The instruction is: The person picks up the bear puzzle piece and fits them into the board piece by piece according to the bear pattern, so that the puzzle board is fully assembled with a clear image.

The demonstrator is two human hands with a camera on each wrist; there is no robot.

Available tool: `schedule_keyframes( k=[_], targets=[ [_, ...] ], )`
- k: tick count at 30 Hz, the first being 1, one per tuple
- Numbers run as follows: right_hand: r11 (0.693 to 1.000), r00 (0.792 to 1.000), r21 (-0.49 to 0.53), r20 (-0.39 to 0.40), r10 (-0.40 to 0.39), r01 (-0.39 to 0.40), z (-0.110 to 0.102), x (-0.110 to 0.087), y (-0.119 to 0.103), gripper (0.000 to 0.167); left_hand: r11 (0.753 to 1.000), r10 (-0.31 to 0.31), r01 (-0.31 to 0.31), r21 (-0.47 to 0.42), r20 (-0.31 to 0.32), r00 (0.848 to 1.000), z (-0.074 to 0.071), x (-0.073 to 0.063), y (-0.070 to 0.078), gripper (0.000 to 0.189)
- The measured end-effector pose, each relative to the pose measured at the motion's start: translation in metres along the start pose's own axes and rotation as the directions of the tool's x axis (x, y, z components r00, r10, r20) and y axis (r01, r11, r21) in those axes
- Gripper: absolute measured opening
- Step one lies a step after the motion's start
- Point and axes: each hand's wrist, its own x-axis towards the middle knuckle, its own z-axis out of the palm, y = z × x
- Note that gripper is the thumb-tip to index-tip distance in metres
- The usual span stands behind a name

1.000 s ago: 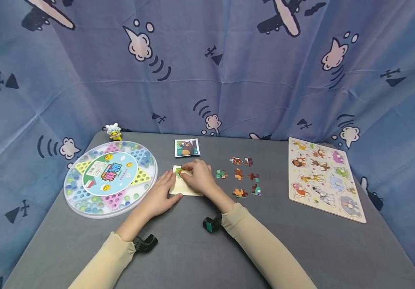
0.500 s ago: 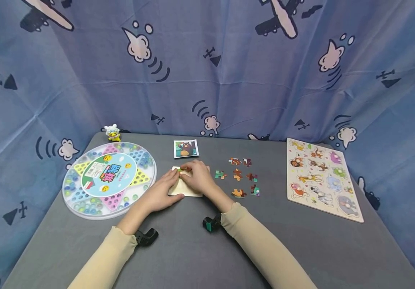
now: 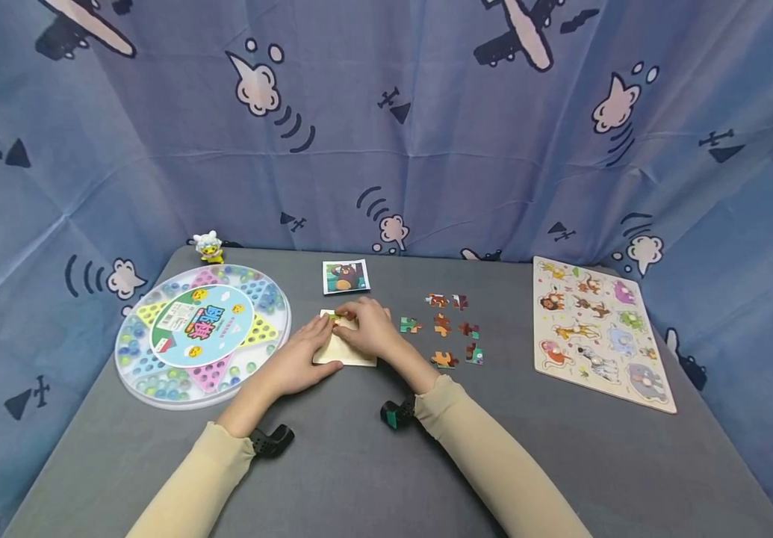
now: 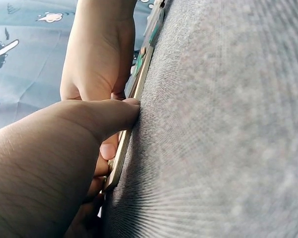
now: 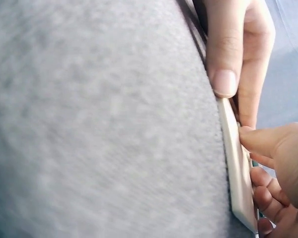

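Observation:
A small pale wooden puzzle tray point(image 3: 344, 354) lies flat on the grey table in the head view. My left hand point(image 3: 300, 357) holds it along the left side, its thumb at the near edge and its fingers toward the far left corner. Over the tray's far part, my right hand point(image 3: 374, 329) bends its fingers down and pinches a small green jigsaw piece point(image 3: 333, 317), mostly hidden beneath the fingertips. Both wrist views show the tray edge-on, with the left thumb point(image 5: 225, 82) touching its edge. Several loose jigsaw pieces point(image 3: 443, 324) lie to the right of the right hand.
Behind the tray lies a bear picture card point(image 3: 346, 276). A round Chinese checkers board point(image 3: 203, 325) with marbles is at the left, with a small figurine point(image 3: 209, 247) behind it. An animal peg puzzle board point(image 3: 601, 336) lies at the right. A patterned curtain point(image 3: 386, 134) surrounds the table.
The green patch at the tray's far left corner is now more covered by the fingers. Both hands stay nearly in place; the camera view has shifted slightly.

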Motion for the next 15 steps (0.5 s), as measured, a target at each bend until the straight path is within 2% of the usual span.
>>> schedule_keyframes(
  k=[7,15],
  targets=[
    [0.998,0.997,0.028,0.042,-0.060,0.059,-0.008,0.000,0.003,0.040,1.000,-0.003,0.003,0.002,-0.013,1.000,-0.001,0.000,0.001,0.085],
    [0.992,0.991,0.050,0.050,-0.122,0.120,-0.019,-0.013,0.003,0.046,1.000,-0.014,0.014,-0.006,-0.009,1.000,0.001,-0.001,0.003,0.085]
  ],
)
